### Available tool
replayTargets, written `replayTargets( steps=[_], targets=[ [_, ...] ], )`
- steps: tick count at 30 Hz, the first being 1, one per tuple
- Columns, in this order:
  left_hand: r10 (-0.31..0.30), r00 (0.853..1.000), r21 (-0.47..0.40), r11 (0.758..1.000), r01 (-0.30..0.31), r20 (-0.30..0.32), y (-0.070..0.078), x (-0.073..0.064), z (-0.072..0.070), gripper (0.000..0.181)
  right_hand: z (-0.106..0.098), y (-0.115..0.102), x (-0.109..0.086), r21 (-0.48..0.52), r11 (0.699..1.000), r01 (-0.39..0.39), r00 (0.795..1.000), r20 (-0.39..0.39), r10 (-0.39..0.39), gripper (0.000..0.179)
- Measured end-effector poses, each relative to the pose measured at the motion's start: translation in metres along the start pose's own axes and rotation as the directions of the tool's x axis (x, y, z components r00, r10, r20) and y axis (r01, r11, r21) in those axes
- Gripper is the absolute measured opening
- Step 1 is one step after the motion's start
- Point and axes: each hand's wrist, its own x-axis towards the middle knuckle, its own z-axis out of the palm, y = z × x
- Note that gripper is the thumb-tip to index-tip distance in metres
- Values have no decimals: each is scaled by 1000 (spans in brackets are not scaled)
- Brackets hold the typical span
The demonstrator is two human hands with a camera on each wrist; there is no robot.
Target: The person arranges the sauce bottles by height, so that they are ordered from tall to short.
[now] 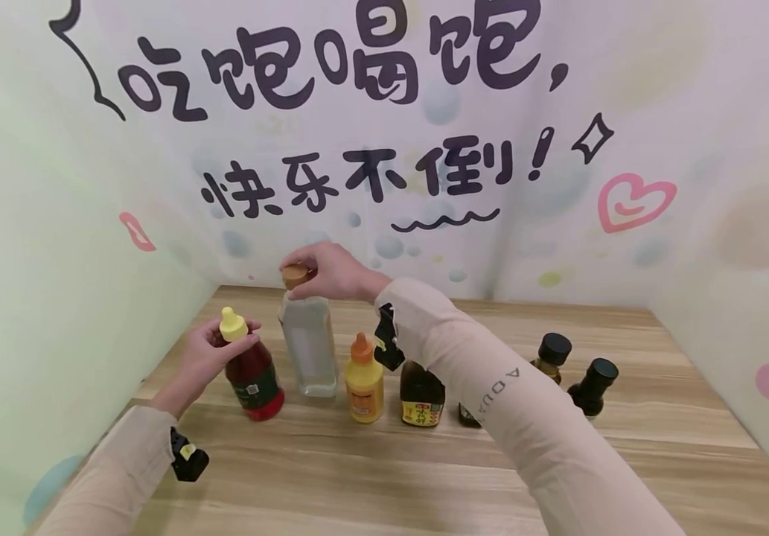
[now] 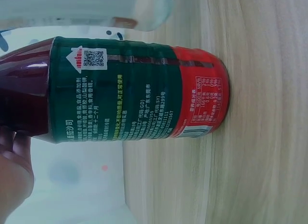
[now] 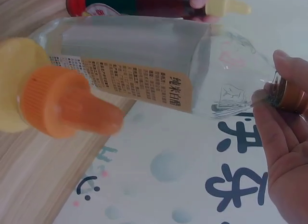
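My left hand (image 1: 205, 359) grips a ketchup bottle (image 1: 250, 372) around its upper part, just below the yellow cap (image 1: 233, 325). The bottle's green and red label (image 2: 120, 89) faces the left wrist camera. With fingers and thumb, my right hand (image 1: 339, 272) holds the brown cap (image 1: 295, 276) of a tall clear white vinegar bottle (image 1: 309, 342). In the right wrist view the fingers close around that cap and the glass neck. Both bottles stand side by side, the vinegar a little farther back.
A mustard-yellow squeeze bottle (image 1: 364, 387) with an orange nozzle stands right of the vinegar. Dark sauce bottles (image 1: 422, 394) follow, partly hidden by my right sleeve. Black-capped bottles (image 1: 590, 387) stand farther right. A printed cloth wall (image 1: 357, 246) backs the wooden table (image 1: 330, 476).
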Motion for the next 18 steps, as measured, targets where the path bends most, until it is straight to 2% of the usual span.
replayTargets(
  steps=[6,7,8,14,15,18],
  targets=[
    [0,1000,37,999,0,-2,-5,1,-3,41,-9,0,10,-20,999,-28,998,-63,26,37],
    [2,1000,35,999,-2,-1,-5,1,-3,41,-10,1,12,-21,999,-31,997,-71,30,37],
    [28,1000,-3,1000,-28,6,-12,4,-4,38,-11,2,13,-20,999,-37,996,-77,36,37],
    [29,999,1,1000,-29,15,-11,4,-2,38,-11,8,24,-5,998,-60,993,-105,59,37],
    [3,1000,37,999,-4,10,-4,1,-1,41,-11,9,27,-7,998,-61,993,-106,60,37],
    [-11,1000,28,1000,11,2,-3,0,0,41,-8,11,33,-16,998,-65,993,-102,63,37]
  ],
)
